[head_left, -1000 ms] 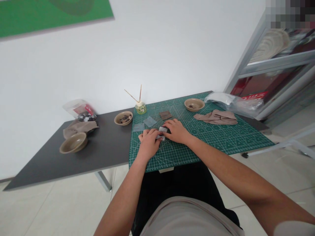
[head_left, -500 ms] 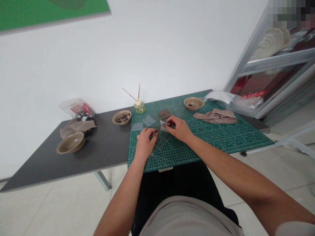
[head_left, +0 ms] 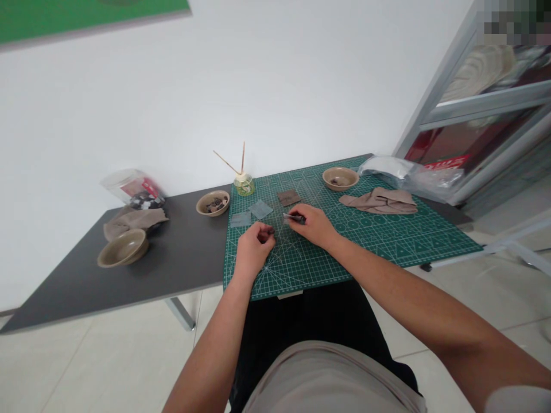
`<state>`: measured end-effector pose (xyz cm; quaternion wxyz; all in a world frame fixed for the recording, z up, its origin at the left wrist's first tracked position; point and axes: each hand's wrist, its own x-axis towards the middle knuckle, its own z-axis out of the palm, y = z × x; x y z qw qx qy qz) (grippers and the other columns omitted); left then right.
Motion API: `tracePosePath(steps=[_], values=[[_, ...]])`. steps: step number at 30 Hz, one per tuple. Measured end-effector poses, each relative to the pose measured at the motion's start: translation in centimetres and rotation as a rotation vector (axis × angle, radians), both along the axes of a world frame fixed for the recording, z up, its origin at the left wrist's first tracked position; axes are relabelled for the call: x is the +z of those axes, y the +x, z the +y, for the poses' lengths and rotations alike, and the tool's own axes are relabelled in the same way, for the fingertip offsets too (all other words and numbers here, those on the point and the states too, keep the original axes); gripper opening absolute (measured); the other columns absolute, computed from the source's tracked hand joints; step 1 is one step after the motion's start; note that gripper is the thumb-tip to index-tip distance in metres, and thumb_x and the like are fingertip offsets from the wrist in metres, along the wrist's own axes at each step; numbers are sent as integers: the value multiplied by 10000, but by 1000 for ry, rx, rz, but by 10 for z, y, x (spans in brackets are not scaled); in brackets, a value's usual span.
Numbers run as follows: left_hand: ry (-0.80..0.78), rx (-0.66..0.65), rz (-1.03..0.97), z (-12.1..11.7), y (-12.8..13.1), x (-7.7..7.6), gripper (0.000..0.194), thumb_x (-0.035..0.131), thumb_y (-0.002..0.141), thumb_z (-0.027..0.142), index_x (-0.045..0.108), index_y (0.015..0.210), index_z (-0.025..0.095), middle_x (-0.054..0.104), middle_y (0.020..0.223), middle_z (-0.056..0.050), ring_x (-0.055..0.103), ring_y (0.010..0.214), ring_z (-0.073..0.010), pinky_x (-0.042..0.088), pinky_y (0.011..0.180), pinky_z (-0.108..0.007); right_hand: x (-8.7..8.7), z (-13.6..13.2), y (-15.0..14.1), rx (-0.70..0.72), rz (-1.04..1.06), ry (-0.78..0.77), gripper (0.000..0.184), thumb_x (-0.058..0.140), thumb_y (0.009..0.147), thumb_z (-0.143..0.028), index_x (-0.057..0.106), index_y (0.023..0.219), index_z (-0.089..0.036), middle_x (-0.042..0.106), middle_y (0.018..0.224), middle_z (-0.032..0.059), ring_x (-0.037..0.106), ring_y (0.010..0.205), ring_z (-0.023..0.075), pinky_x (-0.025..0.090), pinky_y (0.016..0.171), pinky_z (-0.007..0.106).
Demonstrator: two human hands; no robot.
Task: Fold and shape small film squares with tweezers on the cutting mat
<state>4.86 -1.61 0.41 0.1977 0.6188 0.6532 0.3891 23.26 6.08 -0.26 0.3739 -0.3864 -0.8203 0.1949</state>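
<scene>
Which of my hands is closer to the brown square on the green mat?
Right. The right hand is just on the near side of the brown square, slightly rightward; the left hand is farther off, nearer and leftward.

The person there wears a grey-beige top (head_left: 331,381) with a curved line across the front, a pale short sleeve (head_left: 519,400) on the right, and black trousers (head_left: 305,318). Left hand (head_left: 253,246) and right hand (head_left: 313,226) are bare.

Pale grey piece (head_left: 291,217) in our right hand (head_left: 313,225), brown square (head_left: 288,198) beyond, white-gridded green mat (head_left: 374,246) beneath our left hand (head_left: 253,245)
</scene>
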Motion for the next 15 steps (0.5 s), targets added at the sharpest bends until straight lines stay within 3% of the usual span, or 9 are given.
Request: tracePosePath(steps=[5, 15], values=[[-8, -16, -48, 0, -1, 0, 108, 627, 743, 169, 660, 841, 200, 693, 770, 10, 638, 703, -134, 493, 702, -260, 0, -1, 2, -88, 47, -13, 56, 634, 815, -243, 650, 849, -202, 672, 826, 10, 593, 764, 162, 403, 713, 267], [-8, -36, -19, 1, -2, -1, 90, 636, 754, 181, 664, 836, 205, 664, 756, 13, 603, 686, -133, 478, 688, -266, 2, -1, 1, -74, -49, -36, 47, 619, 817, -243, 643, 831, -205, 657, 789, 4, 577, 736, 165, 392, 694, 270]])
